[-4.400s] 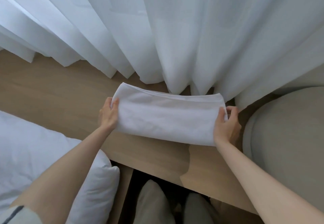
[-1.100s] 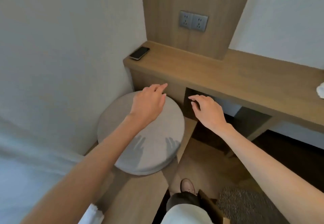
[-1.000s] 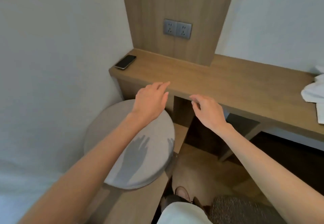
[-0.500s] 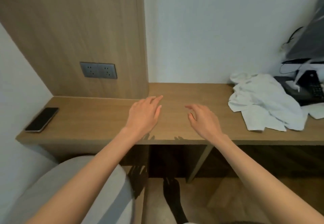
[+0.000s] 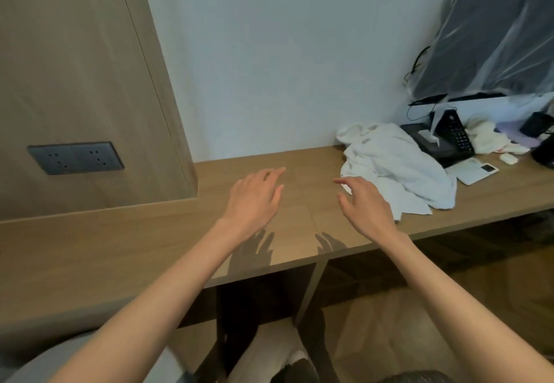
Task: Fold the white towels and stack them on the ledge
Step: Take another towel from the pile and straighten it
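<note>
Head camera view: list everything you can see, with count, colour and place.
towel pile: one heap, white, crumpled on desk, right of the hands
desk: one, light wood, across the middle
socket plate: one, grey, on wood panel at left
telephone: one, black, behind the towel pile
screen: one, dark under clear plastic, top right
cream cloth: one, cream, right of telephone
stool: one, grey, bottom left corner
left hand: one, open, above desk, holding nothing
right hand: one, open, above desk, near towel pile
</note>
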